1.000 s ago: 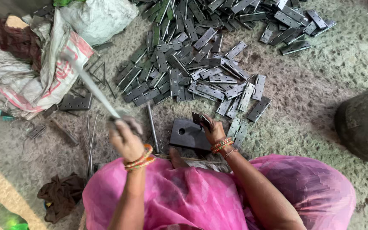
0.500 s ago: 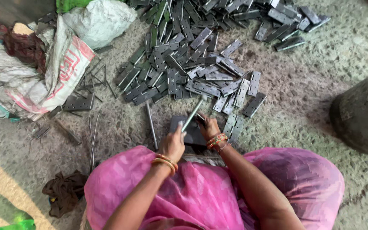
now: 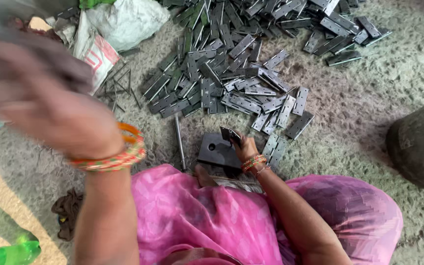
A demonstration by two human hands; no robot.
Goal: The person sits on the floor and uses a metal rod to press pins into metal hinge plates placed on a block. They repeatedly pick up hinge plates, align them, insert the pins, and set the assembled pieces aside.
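Many loose hinges (image 3: 231, 73) beyond block (image 3: 217, 151)

Dull grey metal hinges (image 3: 241, 64), dark matt metal block (image 3: 217, 151), rough gritty floor (image 3: 359, 108)

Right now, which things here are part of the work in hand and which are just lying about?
In use:
right hand
metal hinge piece it holds
dark metal block
left hand, raised and blurred
pile of hinges

Lying about:
white sacks
green bottle
dark rag
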